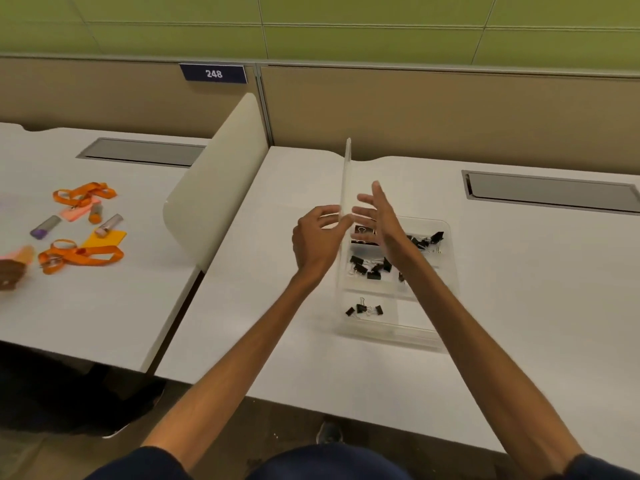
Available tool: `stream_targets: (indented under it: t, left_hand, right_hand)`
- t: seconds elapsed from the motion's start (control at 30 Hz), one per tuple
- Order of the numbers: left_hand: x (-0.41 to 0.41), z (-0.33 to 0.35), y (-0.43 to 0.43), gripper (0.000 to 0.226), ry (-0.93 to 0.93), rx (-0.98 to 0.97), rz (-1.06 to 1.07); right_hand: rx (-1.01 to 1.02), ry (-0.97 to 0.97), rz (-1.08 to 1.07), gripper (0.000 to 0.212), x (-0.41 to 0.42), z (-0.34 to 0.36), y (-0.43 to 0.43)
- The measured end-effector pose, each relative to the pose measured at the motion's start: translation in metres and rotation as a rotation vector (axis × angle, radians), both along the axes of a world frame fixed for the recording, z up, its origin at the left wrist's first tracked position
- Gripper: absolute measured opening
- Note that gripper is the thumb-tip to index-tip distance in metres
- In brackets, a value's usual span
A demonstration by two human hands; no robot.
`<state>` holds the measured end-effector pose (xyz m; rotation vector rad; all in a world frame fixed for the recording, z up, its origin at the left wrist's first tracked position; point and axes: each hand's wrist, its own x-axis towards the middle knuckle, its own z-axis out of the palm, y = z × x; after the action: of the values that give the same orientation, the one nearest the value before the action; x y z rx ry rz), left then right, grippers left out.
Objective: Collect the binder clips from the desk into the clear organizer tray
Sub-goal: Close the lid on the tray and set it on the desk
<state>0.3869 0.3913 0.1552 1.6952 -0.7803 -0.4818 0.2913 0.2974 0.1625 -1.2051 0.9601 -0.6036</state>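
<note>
Desk (519,306): white, bears the tray.
Clear organizer tray (388,336): compartmented.
Lid (346,174): upright at the tray's left edge.
Left hand (317,240): grips the lid.
Right hand (381,220): open, fingers straight, above the tray.
Binder clips (365,310): inside the tray.
Risk: a one-handed hold may slip, and the falling lid would scatter clips.

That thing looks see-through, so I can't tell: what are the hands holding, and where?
A clear lid, upright. The left hand grips its edge partway up; the right hand rests straight fingers against the other side.
</note>
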Motion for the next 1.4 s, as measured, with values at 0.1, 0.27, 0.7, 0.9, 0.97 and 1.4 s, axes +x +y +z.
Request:
stream_targets:
  t: [0.1, 0.27, 0.7, 0.9, 0.97, 1.4]
  left_hand:
    - [-0.027, 0.003, -0.004, 0.037, -0.138, 0.083, -0.086]
    - [-0.06, -0.004, -0.005, 0.057, -0.323, 0.253, -0.313]
    - [-0.029, -0.093, 0.012, 0.072, -0.214, 0.634, -0.191]
    - [-0.028, -0.114, 0.013, 0.068, -0.036, 0.62, -0.182]
    - [-0.033, -0.114, 0.009, 0.061, -0.084, 0.575, -0.156]
    - [-0.06, -0.133, 0.008, 0.045, -0.27, 0.324, -0.087]
  right_hand:
    - [-0.007, -0.009, -0.001, 0.065, -0.02, 0.016, -0.005]
    - [-0.043, 0.084, -0.089, 0.054, -0.045, 0.006, -0.008]
    - [0.014, -0.041, -0.3, 0.044, -0.123, -0.052, -0.001]
    - [0.091, -0.105, -0.329, 0.042, -0.162, -0.078, -0.003]
    - [0.047, -0.078, -0.379, 0.04, -0.168, -0.084, -0.001]
    - [-0.387, 0.49, -0.45, 0.041, -0.19, -0.151, 0.011]
